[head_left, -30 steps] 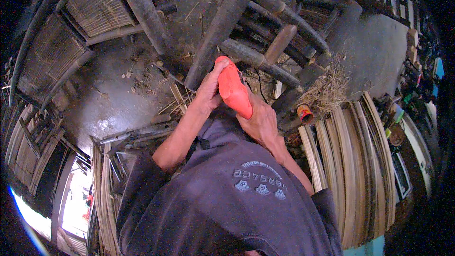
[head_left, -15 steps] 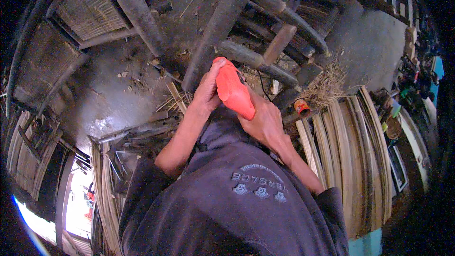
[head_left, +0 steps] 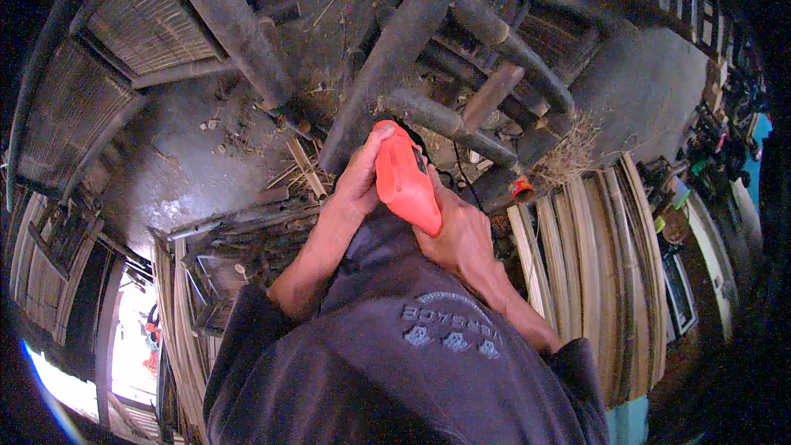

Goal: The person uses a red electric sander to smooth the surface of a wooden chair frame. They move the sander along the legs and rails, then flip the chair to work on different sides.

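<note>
Both my hands are closed round a bright orange-red power tool [head_left: 404, 189] with a rounded casing and a dark patch on its side. My left hand [head_left: 358, 177] wraps its left side, the thumb lying along the far end. Around the near right part is my right hand [head_left: 460, 227], its fingers mostly hidden. The tool's underside and working end cannot be seen. Just beyond it stands a dark bamboo frame [head_left: 449, 119] of thick poles, with a brown crosspiece [head_left: 493, 97]. A dark cord [head_left: 465, 169] hangs to the right of the tool.
Split bamboo strips [head_left: 597, 264] stand at the right, near an orange-red can [head_left: 521, 189] and loose shavings [head_left: 573, 152]. Bamboo seats with slatted panels [head_left: 152, 21] stand at the far left. Bamboo pieces [head_left: 264, 227] lie on the floor left of my arms.
The tool and both hands have come slightly nearer to my body. The tool has turned a little, showing more of its dark side patch. Both hands keep their hold.
</note>
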The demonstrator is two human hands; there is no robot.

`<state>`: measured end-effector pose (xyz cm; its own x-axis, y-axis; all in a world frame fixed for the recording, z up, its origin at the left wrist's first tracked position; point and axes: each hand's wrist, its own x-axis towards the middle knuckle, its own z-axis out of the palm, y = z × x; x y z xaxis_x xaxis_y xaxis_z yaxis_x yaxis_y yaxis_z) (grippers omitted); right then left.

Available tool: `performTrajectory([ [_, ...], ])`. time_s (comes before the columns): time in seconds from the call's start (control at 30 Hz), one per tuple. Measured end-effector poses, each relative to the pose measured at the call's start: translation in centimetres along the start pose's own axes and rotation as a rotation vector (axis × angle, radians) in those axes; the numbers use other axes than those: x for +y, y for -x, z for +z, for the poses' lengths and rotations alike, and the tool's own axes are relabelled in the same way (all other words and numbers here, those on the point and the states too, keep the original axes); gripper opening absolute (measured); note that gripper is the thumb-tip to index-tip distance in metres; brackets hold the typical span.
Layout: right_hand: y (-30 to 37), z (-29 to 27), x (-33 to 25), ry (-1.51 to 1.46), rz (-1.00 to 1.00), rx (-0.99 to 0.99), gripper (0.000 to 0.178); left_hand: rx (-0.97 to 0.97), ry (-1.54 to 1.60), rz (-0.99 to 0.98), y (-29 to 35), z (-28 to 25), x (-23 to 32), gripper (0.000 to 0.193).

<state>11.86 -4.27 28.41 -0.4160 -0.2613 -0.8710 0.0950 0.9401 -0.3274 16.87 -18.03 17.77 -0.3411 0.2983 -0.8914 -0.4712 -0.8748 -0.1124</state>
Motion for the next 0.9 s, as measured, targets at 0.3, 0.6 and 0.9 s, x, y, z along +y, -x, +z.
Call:
performTrajectory([
  [0.3,-0.1,0.1,0.4,-0.012,-0.039,0.032,0.078,0.006,-0.006,-0.003,-0.7,-0.5,-0.3,0.042],
  [0.6,-2.3,1.0,0.7,-0.058,-0.091,0.060,0.074,0.079,-0.124,0.274,0.5,0.5,-0.6,0.040],
  [0.9,0.2,-0.9,-0.4,-0.011,-0.088,0.001,0.076,0.053,-0.034,0.222,1.9,1.9,-0.2,0.039],
])
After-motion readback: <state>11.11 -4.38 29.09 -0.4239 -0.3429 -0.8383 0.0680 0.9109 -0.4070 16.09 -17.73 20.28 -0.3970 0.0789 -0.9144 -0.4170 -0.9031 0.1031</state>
